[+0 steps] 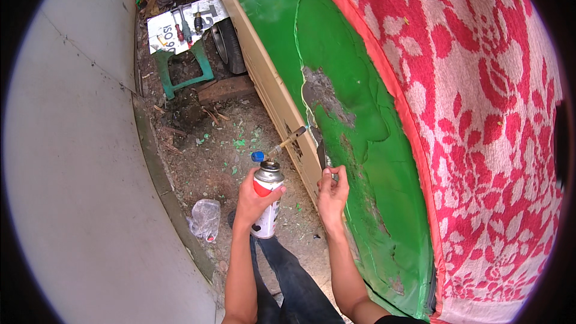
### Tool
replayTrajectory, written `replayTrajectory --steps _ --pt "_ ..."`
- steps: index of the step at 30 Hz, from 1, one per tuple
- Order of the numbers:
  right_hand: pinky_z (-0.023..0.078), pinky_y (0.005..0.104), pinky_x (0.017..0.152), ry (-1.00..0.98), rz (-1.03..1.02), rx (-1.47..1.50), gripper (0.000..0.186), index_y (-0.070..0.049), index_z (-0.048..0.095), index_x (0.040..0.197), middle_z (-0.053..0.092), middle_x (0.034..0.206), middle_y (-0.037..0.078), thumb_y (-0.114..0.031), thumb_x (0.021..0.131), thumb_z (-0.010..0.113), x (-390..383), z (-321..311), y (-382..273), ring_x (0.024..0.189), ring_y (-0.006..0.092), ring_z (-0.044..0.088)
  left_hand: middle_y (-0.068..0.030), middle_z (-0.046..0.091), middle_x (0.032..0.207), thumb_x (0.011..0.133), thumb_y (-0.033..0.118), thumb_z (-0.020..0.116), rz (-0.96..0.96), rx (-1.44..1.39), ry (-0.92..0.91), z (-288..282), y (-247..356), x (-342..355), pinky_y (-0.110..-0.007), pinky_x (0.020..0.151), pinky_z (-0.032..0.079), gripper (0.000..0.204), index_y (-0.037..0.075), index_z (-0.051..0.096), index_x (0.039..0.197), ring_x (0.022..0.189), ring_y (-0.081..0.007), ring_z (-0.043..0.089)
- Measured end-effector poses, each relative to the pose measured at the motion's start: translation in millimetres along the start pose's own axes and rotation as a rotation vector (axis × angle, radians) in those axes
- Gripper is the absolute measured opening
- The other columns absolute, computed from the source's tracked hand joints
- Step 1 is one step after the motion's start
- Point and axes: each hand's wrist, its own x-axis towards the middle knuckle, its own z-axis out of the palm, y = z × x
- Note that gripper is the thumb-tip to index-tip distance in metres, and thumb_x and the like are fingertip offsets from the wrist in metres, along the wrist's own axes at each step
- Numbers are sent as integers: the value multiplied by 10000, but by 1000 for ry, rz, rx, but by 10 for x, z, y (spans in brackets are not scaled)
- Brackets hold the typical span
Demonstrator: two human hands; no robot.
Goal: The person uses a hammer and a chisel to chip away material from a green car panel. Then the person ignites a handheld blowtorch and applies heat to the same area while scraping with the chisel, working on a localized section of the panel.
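My left hand (247, 203) is wrapped round a white and red gas canister (264, 219) that has a blowtorch head with a blue knob (258, 156). The torch's dark nozzle (295, 136) points at the edge of the green vehicle panel (270, 6); I cannot make out a flame. In my right hand (333, 195), pinched between thumb and fingers, is a thin dark scraper (320, 153), its blade against the panel by the seam with the beige lower strip (264, 75). Bare grey patches (327, 93) show where the green paint is gone.
A red and white patterned cloth (480, 96) covers the vehicle's right side. Left stands a pale wall (78, 156). Farther off, a green stool (165, 75) bears a white plate (159, 27) with screwdrivers, near a tyre (230, 48). A clear plastic bag (206, 219) and green flakes (240, 143) lie on the ground.
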Motion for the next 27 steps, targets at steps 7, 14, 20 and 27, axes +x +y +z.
replayTrajectory --steps 7,14,20,27 --pt "211 234 437 31 15 -21 119 -76 448 956 423 595 -56 -124 1047 508 14 102 -179 508 9 322 -94 706 921 740 232 882 12 14 5 2 21 -1 -320 704 549 527 2 583 1109 777 -153 669" --pt "207 235 450 66 -30 -28 130 -64 452 938 423 596 -54 -111 1042 514 50 140 -121 516 9 328 -99 708 918 735 223 885 -5 -24 0 31 54 -30 -321 711 548 528 -2 580 1104 785 -148 670" --pt "234 232 455 54 4 -23 131 -57 468 933 456 610 -39 -111 1041 517 46 180 -202 528 16 360 -102 709 915 741 223 881 -2 16 -6 -12 1 -16 -321 719 546 524 -2 580 1106 786 -153 674" --pt "260 230 451 90 -22 -21 134 -53 480 931 498 621 -20 -116 1043 519 70 207 -183 532 21 393 -104 711 920 732 239 889 -15 3 -18 8 68 -31 -325 720 549 549 -6 578 1111 791 -161 678"
